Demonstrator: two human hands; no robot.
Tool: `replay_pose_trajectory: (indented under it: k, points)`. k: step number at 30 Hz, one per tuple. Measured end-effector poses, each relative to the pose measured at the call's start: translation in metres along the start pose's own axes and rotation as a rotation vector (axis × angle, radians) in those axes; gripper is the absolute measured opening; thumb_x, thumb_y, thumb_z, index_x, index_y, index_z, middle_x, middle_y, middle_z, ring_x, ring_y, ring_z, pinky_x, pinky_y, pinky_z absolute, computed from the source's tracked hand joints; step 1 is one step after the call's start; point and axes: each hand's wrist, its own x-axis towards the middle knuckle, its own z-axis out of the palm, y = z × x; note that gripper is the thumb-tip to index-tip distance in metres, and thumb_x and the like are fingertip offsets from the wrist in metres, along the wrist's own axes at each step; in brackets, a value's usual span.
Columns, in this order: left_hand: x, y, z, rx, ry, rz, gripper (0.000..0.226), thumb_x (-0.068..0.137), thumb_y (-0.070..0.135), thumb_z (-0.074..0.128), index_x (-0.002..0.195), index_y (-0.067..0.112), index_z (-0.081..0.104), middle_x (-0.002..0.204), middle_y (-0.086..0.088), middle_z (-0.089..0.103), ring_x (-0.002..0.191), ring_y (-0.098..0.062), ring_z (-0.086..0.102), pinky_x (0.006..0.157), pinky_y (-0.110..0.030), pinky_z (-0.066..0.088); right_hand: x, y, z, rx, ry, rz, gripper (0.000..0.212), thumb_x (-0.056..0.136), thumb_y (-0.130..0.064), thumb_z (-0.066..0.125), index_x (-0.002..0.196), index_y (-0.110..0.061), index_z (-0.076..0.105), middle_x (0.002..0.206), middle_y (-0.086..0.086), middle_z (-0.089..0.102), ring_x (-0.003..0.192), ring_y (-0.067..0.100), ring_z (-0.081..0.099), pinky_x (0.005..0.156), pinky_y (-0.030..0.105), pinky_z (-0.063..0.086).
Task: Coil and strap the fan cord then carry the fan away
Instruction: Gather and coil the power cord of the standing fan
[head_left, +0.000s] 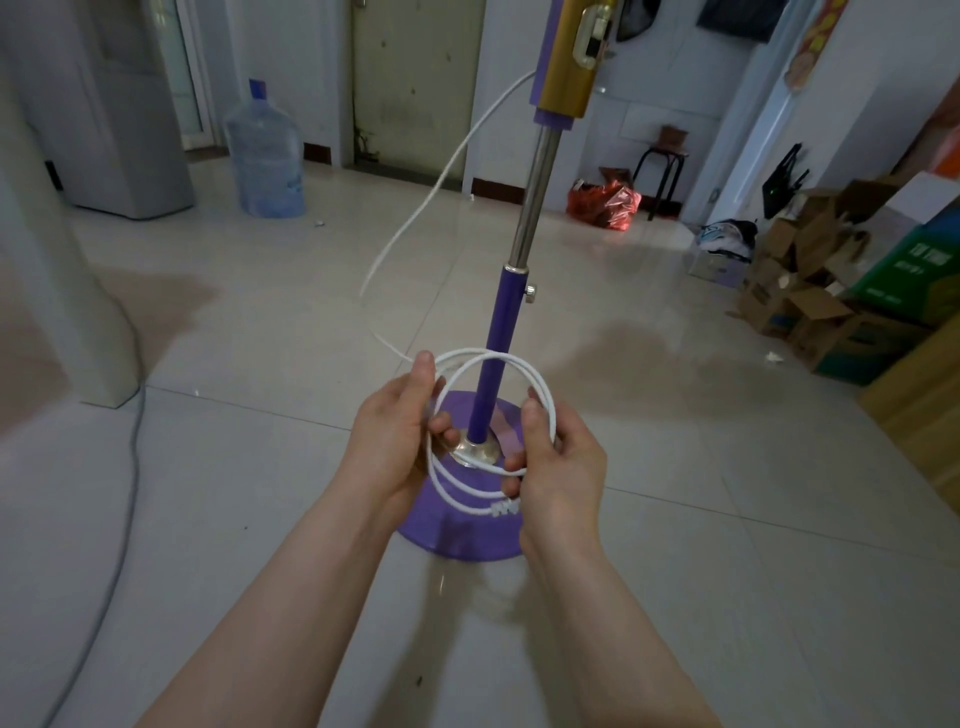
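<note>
A purple standing fan (493, 332) rises from a round purple base (457, 530) on the tiled floor; its steel pole meets a gold and purple housing at the top edge, and the fan head is out of view. Its white cord (415, 218) hangs from the housing in a long slack curve down to my hands. Both hands hold a coil of a few loops (488, 364) in front of the pole. My left hand (395, 436) pinches the coil's left side. My right hand (561, 462) grips the right side, where the ribbed plug end (504, 509) sticks out.
A large blue water bottle (267, 150) stands at the back left beside a white appliance (124, 130). A stool (665, 171) and red bag (605, 202) sit by the far wall. Cardboard boxes (810, 291) line the right. A grey cable (130, 467) trails along the left floor.
</note>
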Motion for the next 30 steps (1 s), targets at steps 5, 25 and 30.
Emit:
replay_pose_trajectory:
  k: [5, 25, 30]
  points:
    - [0.007, 0.016, -0.020, 0.142, -0.115, -0.217, 0.055, 0.059, 0.036, 0.083, 0.097, -0.001, 0.072, 0.090, -0.012, 0.070, 0.047, -0.008, 0.055, 0.050, -0.021, 0.052, 0.011, -0.010, -0.017, -0.185, -0.299, 0.003, 0.019, 0.097, -0.016, 0.057, 0.109, -0.020, 0.072, 0.041, -0.009, 0.047, 0.035, 0.006, 0.040, 0.034, 0.020, 0.034]
    - [0.007, -0.006, -0.016, 0.258, 0.099, -0.005, 0.045, 0.093, 0.048, 0.051, 0.058, 0.020, 0.048, 0.039, 0.010, 0.035, 0.030, -0.005, 0.026, 0.030, -0.015, 0.022, 0.023, -0.011, -0.018, 0.257, -0.136, 0.260, 0.057, 0.066, -0.053, 0.077, 0.103, -0.012, 0.064, 0.088, 0.009, 0.076, 0.086, 0.030, 0.071, 0.090, 0.050, 0.056]
    - [0.011, 0.006, -0.012, -0.031, 0.202, 0.063, 0.045, 0.096, 0.045, 0.048, 0.059, 0.021, 0.042, 0.040, 0.011, 0.030, 0.029, -0.004, 0.022, 0.029, -0.014, 0.019, 0.007, 0.005, -0.009, 0.278, -0.049, 0.298, 0.047, 0.070, -0.066, 0.063, 0.095, -0.027, 0.065, 0.103, 0.006, 0.077, 0.095, 0.022, 0.072, 0.084, 0.040, 0.056]
